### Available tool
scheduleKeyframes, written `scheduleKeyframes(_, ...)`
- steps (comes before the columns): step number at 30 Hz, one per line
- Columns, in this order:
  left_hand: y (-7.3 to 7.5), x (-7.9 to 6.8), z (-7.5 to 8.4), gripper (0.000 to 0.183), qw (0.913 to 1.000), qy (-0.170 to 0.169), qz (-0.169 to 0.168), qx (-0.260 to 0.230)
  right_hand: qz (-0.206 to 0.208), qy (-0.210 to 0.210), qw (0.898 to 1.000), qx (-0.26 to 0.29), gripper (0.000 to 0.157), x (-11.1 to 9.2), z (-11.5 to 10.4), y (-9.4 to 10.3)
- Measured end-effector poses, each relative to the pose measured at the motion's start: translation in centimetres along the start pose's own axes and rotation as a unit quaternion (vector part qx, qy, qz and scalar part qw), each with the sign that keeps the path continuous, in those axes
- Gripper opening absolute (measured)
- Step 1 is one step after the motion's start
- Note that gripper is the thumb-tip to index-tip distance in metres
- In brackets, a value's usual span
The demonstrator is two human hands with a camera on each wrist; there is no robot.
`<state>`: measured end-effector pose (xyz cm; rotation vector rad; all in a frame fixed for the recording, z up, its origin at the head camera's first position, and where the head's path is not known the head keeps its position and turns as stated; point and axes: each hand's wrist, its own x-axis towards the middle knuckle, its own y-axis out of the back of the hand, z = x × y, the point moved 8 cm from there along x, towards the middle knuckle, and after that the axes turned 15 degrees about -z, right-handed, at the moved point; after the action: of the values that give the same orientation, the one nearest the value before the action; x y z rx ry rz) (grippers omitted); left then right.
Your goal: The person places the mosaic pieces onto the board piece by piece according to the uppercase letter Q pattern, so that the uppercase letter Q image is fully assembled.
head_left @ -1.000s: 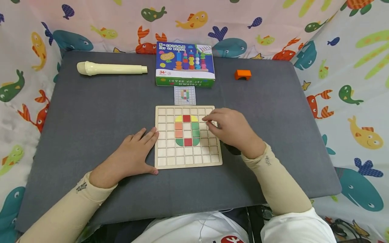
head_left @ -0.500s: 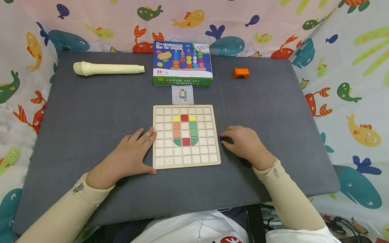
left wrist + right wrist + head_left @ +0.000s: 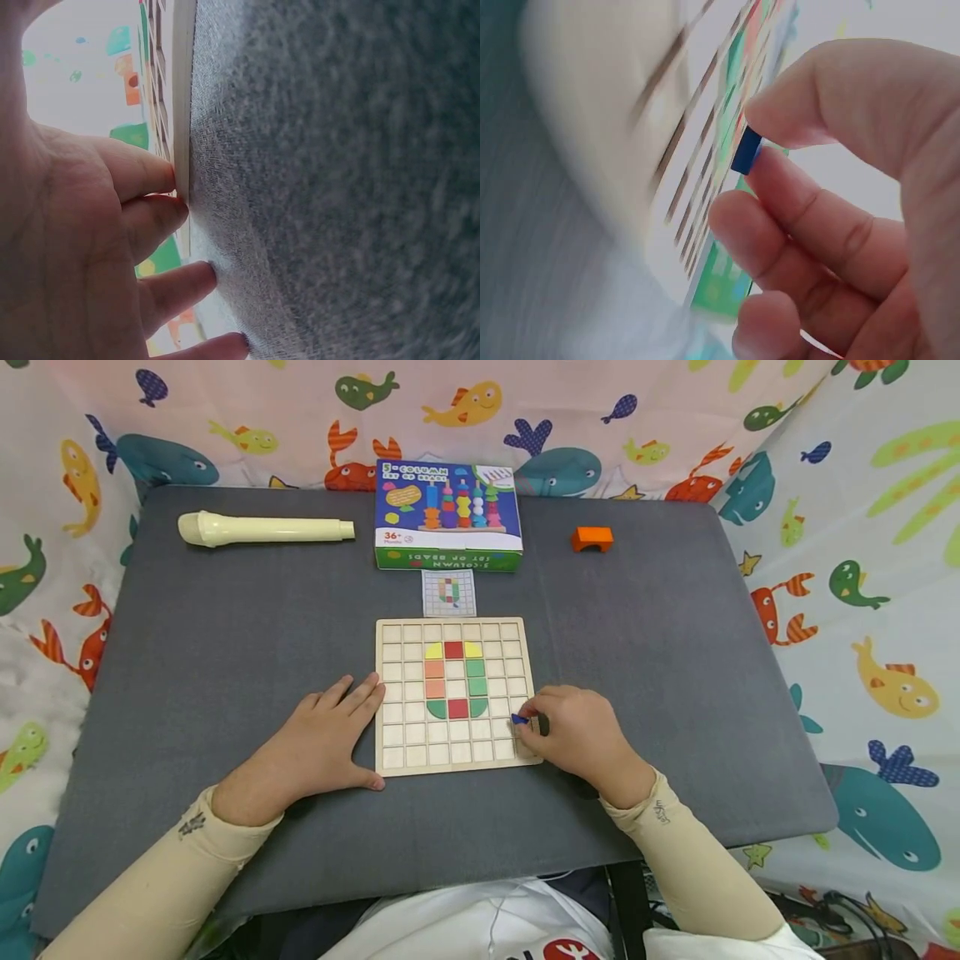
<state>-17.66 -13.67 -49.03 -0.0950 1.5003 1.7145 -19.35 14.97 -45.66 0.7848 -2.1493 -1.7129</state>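
My right hand point(image 3: 581, 731) pinches a small blue tile point(image 3: 519, 719) between thumb and index finger, over the right edge of a wooden grid board point(image 3: 415, 734). The tile point(image 3: 746, 151) shows as a thin dark-blue piece in the right wrist view, close over the grid. My left hand point(image 3: 318, 752) lies with fingers spread beside the board's left side, its fingertips right at the wooden edge point(image 3: 182, 112). Red point(image 3: 457, 708), yellow, salmon and green point(image 3: 476, 686) tiles form a ring in the board's middle cells, with rounded tiles at the corners.
A pattern card point(image 3: 449, 593) with a similar ring lies just beyond the board, against a blue and green bead-set box point(image 3: 448, 518). Farther left is a cream toy microphone point(image 3: 266, 530); an orange arch block point(image 3: 592, 539) sits at back right on the grey table point(image 3: 660, 652).
My right hand has moved from the board's upper right, out past its right edge, then back left over that edge with the blue tile. The left hand has stayed by the board.
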Motion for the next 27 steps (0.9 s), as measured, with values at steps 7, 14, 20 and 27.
scheduleKeyframes(7,0.0,0.3,-0.1,0.130,1.0000,-0.001,-0.003,-0.008,-0.003,0.042,0.999,-0.003,0.009,1.7,-3.6,-0.9)
scheduleKeyframes(14,0.1,0.6,0.2,0.129,1.0000,-0.003,-0.003,0.001,-0.009,0.021,1.000,-0.010,0.007,2.2,-3.8,-1.8)
scheduleKeyframes(20,0.1,0.8,0.3,0.130,1.0000,-0.004,-0.005,0.004,-0.024,0.004,1.000,-0.019,0.010,2.5,-3.6,-2.1)
scheduleKeyframes(27,0.0,0.6,1.1,0.133,0.9994,-0.027,0.010,-0.017,-0.045,0.008,0.999,-0.013,0.013,2.4,-3.5,-2.2)
